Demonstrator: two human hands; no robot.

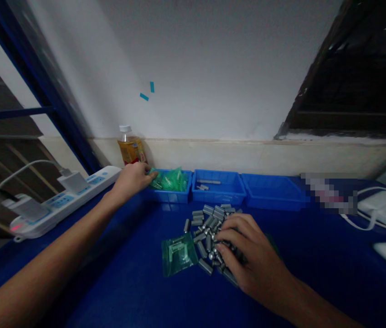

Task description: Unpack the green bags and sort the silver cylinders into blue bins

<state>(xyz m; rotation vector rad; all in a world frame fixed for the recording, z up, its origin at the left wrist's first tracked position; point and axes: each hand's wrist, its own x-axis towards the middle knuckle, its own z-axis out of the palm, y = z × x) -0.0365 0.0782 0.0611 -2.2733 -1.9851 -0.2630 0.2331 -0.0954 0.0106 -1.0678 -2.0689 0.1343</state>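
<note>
Two hands: L hand (131,179) at bags (170,180), R hand (247,248) on spacers (204,228).

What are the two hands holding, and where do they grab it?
The left hand pinches the edge of a green plastic bag in the blue bin. The right hand rests on grey metal cylinders; any grip is hidden.

Place: you sit at a small-parts packing workbench.
Signs: blue parts bins (218,191), loose metal pieces (206,232), green bags (172,180).
</note>
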